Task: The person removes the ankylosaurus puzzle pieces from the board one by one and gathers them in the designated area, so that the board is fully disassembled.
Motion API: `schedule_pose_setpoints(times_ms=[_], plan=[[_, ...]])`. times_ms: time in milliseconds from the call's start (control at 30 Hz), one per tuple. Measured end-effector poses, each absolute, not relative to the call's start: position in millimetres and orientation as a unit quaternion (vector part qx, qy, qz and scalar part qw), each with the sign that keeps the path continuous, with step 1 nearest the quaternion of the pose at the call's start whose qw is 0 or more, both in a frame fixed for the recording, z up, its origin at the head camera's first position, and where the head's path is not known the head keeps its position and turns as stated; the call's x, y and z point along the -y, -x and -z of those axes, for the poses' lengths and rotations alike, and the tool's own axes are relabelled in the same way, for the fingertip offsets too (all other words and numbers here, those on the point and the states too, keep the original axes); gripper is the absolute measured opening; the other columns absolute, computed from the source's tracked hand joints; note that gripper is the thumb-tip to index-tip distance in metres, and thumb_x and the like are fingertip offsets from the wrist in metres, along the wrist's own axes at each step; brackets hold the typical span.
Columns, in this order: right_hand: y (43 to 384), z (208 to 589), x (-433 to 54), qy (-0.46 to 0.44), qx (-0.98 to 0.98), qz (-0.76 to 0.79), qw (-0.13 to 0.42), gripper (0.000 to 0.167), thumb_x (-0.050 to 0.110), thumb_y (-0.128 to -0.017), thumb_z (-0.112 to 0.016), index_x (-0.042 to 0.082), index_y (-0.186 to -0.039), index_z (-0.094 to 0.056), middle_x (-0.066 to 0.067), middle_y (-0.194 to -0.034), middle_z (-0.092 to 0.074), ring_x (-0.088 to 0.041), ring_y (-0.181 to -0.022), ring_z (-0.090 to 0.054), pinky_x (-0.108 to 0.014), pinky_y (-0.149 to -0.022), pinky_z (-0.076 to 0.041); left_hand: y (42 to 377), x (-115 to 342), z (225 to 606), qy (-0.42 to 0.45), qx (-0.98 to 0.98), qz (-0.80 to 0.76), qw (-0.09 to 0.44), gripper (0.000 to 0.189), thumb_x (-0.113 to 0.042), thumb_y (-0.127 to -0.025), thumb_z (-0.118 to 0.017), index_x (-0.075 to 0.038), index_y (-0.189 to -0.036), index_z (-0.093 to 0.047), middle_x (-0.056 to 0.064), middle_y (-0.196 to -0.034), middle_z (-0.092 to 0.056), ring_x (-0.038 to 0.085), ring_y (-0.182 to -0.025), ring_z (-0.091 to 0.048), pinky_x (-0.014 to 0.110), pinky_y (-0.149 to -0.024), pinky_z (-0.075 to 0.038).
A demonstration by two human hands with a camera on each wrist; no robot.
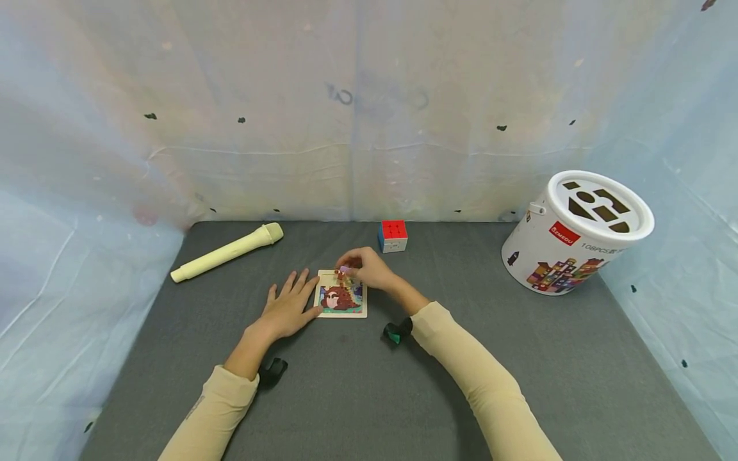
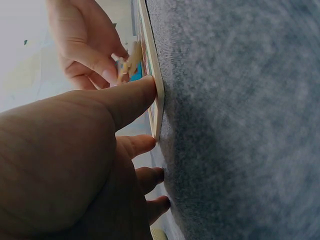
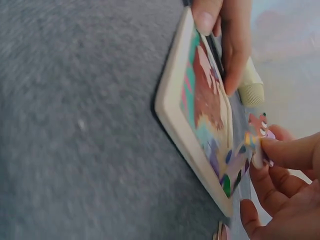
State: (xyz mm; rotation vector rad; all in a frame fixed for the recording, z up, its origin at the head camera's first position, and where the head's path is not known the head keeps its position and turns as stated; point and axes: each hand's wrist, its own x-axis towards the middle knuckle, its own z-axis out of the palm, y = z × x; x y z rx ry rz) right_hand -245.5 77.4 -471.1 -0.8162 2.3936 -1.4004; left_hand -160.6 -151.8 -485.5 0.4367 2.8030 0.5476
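Observation:
A small wooden jigsaw puzzle [image 1: 340,301] lies flat on the grey table, its colourful picture in a pale frame. My right hand [image 1: 369,269] is at its far right side and pinches a puzzle piece [image 3: 260,132] between thumb and fingers. The piece, with a printed animal face, is tilted just above the board in the right wrist view. My left hand [image 1: 288,307] lies with fingers spread on the table to the left, its thumb [image 2: 140,95] touching the frame's edge. How the piece meets the board is hidden by the fingers.
A pale yellow microphone-shaped thing [image 1: 227,252] lies at the back left. Behind the right hand sits a puzzle cube [image 1: 394,236] with a red top. A white block bucket [image 1: 567,237] with shape holes in its lid stands at the right. Plastic sheeting [image 1: 354,128] borders the table.

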Motion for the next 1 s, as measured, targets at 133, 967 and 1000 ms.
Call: schedule_pose_setpoints(times_ms=[133,967,1000], plan=[[246.8,470.8,-83.8,0.25,-0.806,0.518,0.136,0.019,-0.007,-0.094,-0.061,-0.005,-0.11,-0.071,-0.016,-0.101,-0.069,-0.022,-0.083,-0.062,-0.03,-0.073,-0.051,161.0,153.3,485.6,-0.151,-0.962,-0.188,0.125,0.073,-0.042,-0.101,-0.056,-0.012,-0.16,-0.024,0.02,-0.165,-0.011,0.043,-0.151,-0.004,0.074,-0.11,-0.005],[241.9,470.9,-81.9,0.282,-0.796,0.508,0.168,0.017,-0.007,-0.093,-0.063,-0.007,-0.109,-0.069,-0.015,-0.094,-0.066,-0.017,-0.077,-0.058,-0.024,-0.067,-0.048,161.0,152.0,486.4,-0.151,-0.963,-0.187,0.124,0.073,-0.043,-0.101,-0.056,-0.013,-0.16,-0.024,0.019,-0.165,-0.01,0.042,-0.151,-0.003,0.074,-0.11,-0.004],[242.0,472.2,-81.6,0.282,-0.795,0.509,0.17,0.017,-0.007,-0.093,-0.063,-0.007,-0.109,-0.068,-0.015,-0.094,-0.066,-0.017,-0.078,-0.058,-0.024,-0.067,-0.049,161.0,151.9,486.4,-0.151,-0.963,-0.187,0.124,0.073,-0.043,-0.101,-0.056,-0.012,-0.16,-0.024,0.019,-0.165,-0.01,0.042,-0.151,-0.003,0.074,-0.11,-0.004]])
